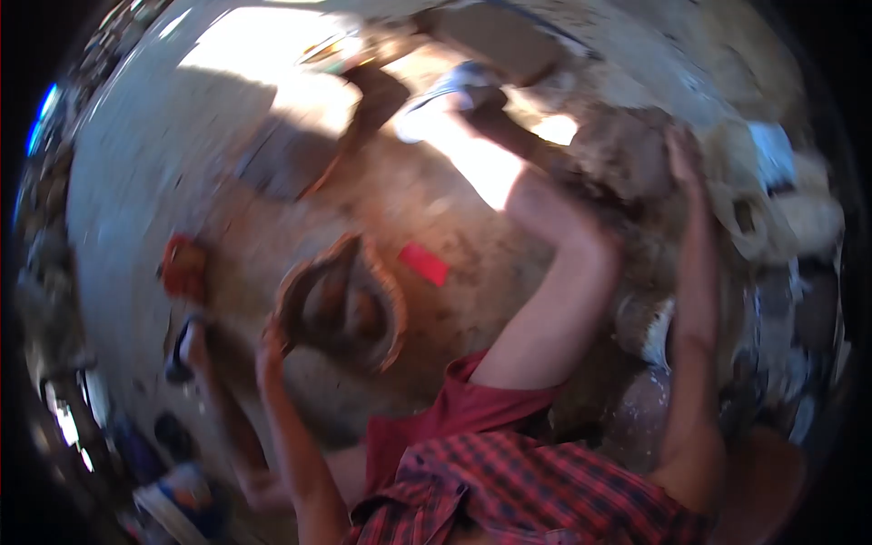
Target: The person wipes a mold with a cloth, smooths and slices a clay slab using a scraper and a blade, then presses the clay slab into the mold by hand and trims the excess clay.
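Note:
A brown clay piece [341, 304] with a raised, wavy rim and rounded lumps inside stands on the floor left of centre. My left hand [272, 345] is at its left rim; the fingers are smeared by motion. At the upper right my right hand [683, 154] touches the right side of a large brown lump of clay [622, 153], its fingers blurred too. On the floor beside the rimmed piece lies a flat red piece [424, 264].
An orange-red object [184, 266] sits at the left near my foot. A grey-brown block [495, 41] lies at the top. Pale plastic bags [758, 218] are at the right, and a white and blue container [186, 500] stands at the lower left.

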`<state>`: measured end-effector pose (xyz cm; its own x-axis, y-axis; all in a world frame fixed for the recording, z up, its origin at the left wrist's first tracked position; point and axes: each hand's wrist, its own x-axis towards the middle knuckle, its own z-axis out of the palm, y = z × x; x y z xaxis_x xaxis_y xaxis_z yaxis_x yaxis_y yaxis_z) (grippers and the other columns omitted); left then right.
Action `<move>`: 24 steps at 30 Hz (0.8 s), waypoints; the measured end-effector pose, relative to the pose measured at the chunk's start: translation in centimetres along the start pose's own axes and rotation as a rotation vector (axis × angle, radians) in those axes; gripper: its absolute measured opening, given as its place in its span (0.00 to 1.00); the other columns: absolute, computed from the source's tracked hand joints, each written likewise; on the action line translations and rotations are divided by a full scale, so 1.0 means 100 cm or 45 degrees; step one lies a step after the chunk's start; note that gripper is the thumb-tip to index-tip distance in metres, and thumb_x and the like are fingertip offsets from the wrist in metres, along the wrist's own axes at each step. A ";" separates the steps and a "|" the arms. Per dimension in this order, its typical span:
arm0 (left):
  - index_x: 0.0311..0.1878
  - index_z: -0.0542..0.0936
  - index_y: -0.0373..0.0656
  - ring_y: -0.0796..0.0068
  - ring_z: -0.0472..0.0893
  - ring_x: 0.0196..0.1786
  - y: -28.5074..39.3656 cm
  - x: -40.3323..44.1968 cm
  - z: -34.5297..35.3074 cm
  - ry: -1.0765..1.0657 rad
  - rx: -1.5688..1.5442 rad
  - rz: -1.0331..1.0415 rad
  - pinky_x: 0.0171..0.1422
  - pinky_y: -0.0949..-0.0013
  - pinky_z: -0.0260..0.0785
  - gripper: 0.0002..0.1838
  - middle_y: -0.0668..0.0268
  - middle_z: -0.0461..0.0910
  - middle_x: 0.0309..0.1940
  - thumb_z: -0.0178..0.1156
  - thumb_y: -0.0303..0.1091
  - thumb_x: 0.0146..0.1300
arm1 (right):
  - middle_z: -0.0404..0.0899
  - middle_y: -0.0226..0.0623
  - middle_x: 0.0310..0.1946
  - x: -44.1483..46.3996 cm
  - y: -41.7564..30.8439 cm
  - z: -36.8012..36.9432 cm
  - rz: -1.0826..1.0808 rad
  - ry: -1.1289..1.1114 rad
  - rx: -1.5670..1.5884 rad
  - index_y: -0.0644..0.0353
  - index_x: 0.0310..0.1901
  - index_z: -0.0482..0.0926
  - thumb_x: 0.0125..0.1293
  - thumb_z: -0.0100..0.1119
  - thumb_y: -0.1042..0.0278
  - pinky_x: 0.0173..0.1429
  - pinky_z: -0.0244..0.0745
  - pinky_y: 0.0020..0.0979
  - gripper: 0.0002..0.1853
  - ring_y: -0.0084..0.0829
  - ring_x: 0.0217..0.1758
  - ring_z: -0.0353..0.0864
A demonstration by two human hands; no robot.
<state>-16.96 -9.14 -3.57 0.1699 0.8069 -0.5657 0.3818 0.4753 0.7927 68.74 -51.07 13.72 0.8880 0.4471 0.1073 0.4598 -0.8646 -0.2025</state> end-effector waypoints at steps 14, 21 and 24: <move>0.60 0.79 0.44 0.74 0.78 0.46 -0.030 -0.115 0.077 0.388 -0.248 -0.142 0.48 0.62 0.80 0.16 0.68 0.77 0.42 0.52 0.43 0.82 | 0.89 0.48 0.50 -0.221 -0.330 0.022 -0.520 0.077 0.710 0.67 0.58 0.84 0.74 0.61 0.71 0.56 0.80 0.39 0.15 0.39 0.51 0.88; 0.66 0.73 0.45 0.73 0.77 0.49 -0.057 -0.140 0.116 0.559 -0.425 -0.169 0.49 0.60 0.84 0.16 0.66 0.76 0.47 0.52 0.40 0.82 | 0.81 0.55 0.61 -0.293 -0.392 0.180 -0.841 -0.554 0.263 0.61 0.58 0.81 0.60 0.71 0.62 0.58 0.82 0.47 0.25 0.49 0.53 0.86; 0.69 0.72 0.44 0.76 0.76 0.47 -0.051 -0.139 0.104 0.491 -0.476 -0.249 0.51 0.61 0.82 0.19 0.66 0.76 0.47 0.56 0.39 0.81 | 0.80 0.55 0.57 -0.302 -0.395 0.206 -1.033 -0.471 0.007 0.61 0.56 0.81 0.63 0.72 0.61 0.57 0.83 0.47 0.22 0.48 0.52 0.86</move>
<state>-11.80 -26.46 -2.14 -0.2424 0.7275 -0.6419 0.0131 0.6640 0.7476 23.84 -25.73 -1.53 0.2327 0.9672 -0.1015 0.9464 -0.2492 -0.2054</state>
